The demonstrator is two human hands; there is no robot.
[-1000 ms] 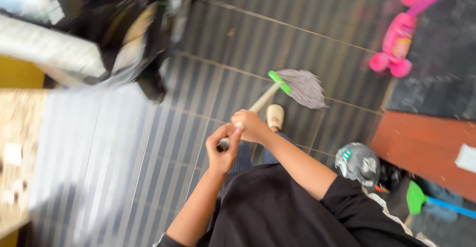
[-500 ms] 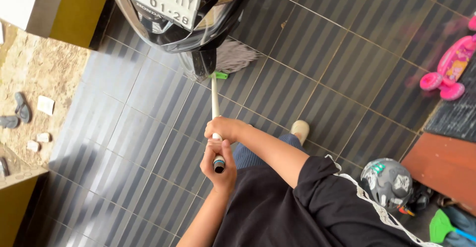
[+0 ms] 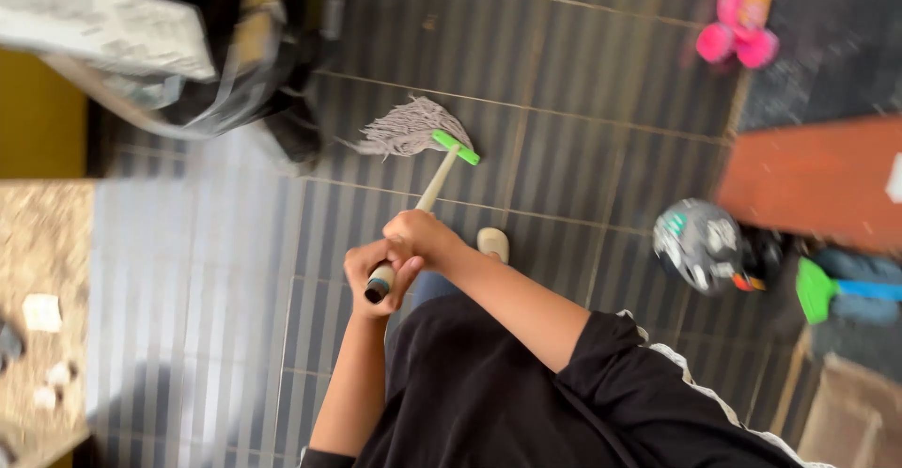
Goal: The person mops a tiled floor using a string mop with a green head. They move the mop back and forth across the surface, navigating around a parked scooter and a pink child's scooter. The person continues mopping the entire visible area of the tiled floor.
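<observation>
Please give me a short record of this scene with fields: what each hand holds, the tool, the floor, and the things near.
Left hand: left hand grips the top end of the pale wooden mop handle
Right hand: right hand grips the same handle lower down
Tool: grey string mop head with a green clamp, resting on the floor
Floor: dark grey striped tiles
Near: grey helmet on the floor at right; pink toy scooter at top; black scooter rear, blurred, beside the mop head

This is the tiled porch of a home. A parked motorbike [image 3: 235, 64] stands on the striped grey floor tiles [image 3: 564, 73]. Right of it lie a grey helmet [image 3: 697, 244] and a pink toy scooter [image 3: 742, 12]; left of it is bare ground [image 3: 42, 280].
</observation>
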